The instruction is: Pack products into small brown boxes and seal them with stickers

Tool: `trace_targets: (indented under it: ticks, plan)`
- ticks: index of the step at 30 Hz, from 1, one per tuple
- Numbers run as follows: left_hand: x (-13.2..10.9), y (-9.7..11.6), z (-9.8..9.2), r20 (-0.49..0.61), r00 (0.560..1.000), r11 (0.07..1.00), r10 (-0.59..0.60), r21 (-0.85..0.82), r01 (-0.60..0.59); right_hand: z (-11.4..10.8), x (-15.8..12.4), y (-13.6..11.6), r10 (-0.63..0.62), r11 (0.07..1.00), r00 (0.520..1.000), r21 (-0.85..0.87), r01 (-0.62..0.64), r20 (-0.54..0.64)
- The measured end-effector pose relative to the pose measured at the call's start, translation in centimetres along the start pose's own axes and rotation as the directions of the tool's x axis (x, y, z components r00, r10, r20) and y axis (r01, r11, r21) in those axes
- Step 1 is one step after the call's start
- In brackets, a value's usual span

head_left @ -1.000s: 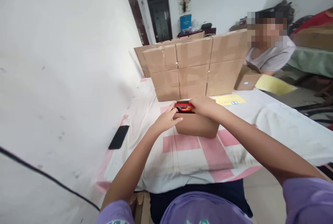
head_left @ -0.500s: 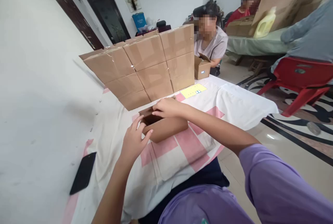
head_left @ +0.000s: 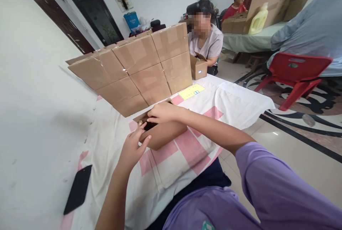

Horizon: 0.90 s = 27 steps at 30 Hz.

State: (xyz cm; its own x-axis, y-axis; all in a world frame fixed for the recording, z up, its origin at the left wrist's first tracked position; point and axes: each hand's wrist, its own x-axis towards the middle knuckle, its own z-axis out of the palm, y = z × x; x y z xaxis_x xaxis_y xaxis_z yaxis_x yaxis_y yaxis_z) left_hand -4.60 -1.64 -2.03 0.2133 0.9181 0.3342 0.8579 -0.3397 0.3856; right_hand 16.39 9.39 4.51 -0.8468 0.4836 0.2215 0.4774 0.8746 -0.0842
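Observation:
An open brown cardboard box [head_left: 164,134] stands on the cloth-covered table in front of me, its inside dark. My left hand [head_left: 135,144] is at the box's left end, thumb apart on the near side and fingertips over the rim. Across the opening lies my right hand [head_left: 162,112], its fingers bent down at the box's left part, close to my left fingertips. Whether the right fingers pinch a flap cannot be made out. Behind the box rises a wall of stacked cartons [head_left: 145,80].
A black phone [head_left: 78,189] lies at the table's left edge. A yellow sheet [head_left: 191,92] is on the tablecloth [head_left: 235,98]. Across the table, a person [head_left: 207,39] is at a small open box [head_left: 199,68]. A red chair [head_left: 296,71] stands at the right.
The view has shifted, so most things sit further left. My left fingers have moved inward over the box's end, nearer my right hand, which has slid slightly left along the opening.

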Motion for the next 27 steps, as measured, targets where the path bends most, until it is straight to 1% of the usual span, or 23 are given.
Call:
trace_targets:
  ticks: [2, 4, 5, 6, 7, 8, 9, 10, 11, 12, 14, 16, 17, 19, 20, 22, 25, 27]
  plan:
    - [0.1, -0.3, 0.4, 0.037, 0.995, 0.988, -0.089, -0.120, 0.093, -0.3, -0.2, 0.0, 0.026, 0.999, 0.998, -0.023, -0.027, -0.054]
    - [0.2, -0.5, 0.7, 0.057, 0.985, 0.961, -0.162, -0.219, 0.171, -0.6, -1.0, 0.4, 0.057, 0.998, 0.985, -0.013, -0.060, -0.161]
    - [0.2, -0.6, 0.9, 0.053, 0.982, 0.948, -0.182, -0.256, 0.190, -0.7, -1.7, 0.9, 0.091, 0.996, 0.968, 0.012, -0.091, -0.233]
    - [0.2, -0.6, 1.1, 0.041, 0.980, 0.938, -0.195, -0.285, 0.198, -0.7, -2.5, 1.5, 0.147, 0.989, 0.938, 0.060, -0.135, -0.315]
    - [0.1, -0.7, 1.2, 0.032, 0.979, 0.930, -0.202, -0.308, 0.202, -0.5, -3.5, 2.2, 0.226, 0.973, 0.890, 0.137, -0.186, -0.395]
    - [0.1, -0.7, 1.3, 0.025, 0.978, 0.923, -0.209, -0.325, 0.206, -0.1, -4.5, 3.0, 0.319, 0.943, 0.829, 0.239, -0.231, -0.458]
    - [0.0, -0.7, 1.5, 0.017, 0.977, 0.920, -0.212, -0.335, 0.206, 0.4, -5.5, 3.8, 0.412, 0.899, 0.767, 0.357, -0.253, -0.492]
    - [-0.1, -0.7, 1.6, 0.007, 0.977, 0.917, -0.215, -0.343, 0.204, 1.2, -6.5, 4.4, 0.487, 0.845, 0.719, 0.476, -0.244, -0.495]
    - [-0.1, -0.8, 1.8, -0.004, 0.976, 0.913, -0.218, -0.353, 0.202, 2.1, -7.4, 4.9, 0.530, 0.789, 0.703, 0.580, -0.203, -0.475]
    - [-0.2, -0.9, 1.9, -0.015, 0.975, 0.909, -0.220, -0.366, 0.199, 3.1, -8.1, 5.2, 0.540, 0.737, 0.713, 0.661, -0.145, -0.447]
    - [-0.2, -1.1, 2.3, -0.036, 0.975, 0.901, -0.220, -0.392, 0.188, 5.1, -8.9, 5.3, 0.506, 0.666, 0.752, 0.745, -0.029, -0.423]
    - [-0.2, -1.4, 2.6, -0.057, 0.973, 0.892, -0.222, -0.414, 0.179, 7.0, -9.0, 4.8, 0.457, 0.656, 0.771, 0.754, 0.045, -0.444]
    - [-0.3, -1.5, 2.8, -0.068, 0.972, 0.889, -0.226, -0.422, 0.178, 7.9, -8.9, 4.5, 0.441, 0.667, 0.773, 0.743, 0.057, -0.456]
    - [-0.4, -1.5, 3.0, -0.085, 0.965, 0.882, -0.248, -0.432, 0.189, 9.2, -8.5, 3.9, 0.440, 0.689, 0.771, 0.724, 0.039, -0.460]
    - [-0.4, -1.4, 3.1, -0.090, 0.961, 0.878, -0.261, -0.436, 0.198, 9.7, -8.4, 3.7, 0.454, 0.693, 0.767, 0.721, 0.016, -0.454]
    - [-0.5, -1.2, 3.3, -0.098, 0.954, 0.869, -0.284, -0.447, 0.213, 10.5, -8.1, 3.3, 0.503, 0.687, 0.738, 0.726, -0.025, -0.450]
    - [-0.6, -1.1, 3.6, -0.107, 0.941, 0.851, -0.321, -0.468, 0.237, 11.2, -7.9, 2.8, 0.554, 0.667, 0.683, 0.744, -0.022, -0.476]
    - [-0.6, -1.2, 3.7, -0.113, 0.930, 0.837, -0.351, -0.483, 0.257, 11.3, -7.8, 2.4, 0.576, 0.658, 0.655, 0.753, -0.016, -0.489]
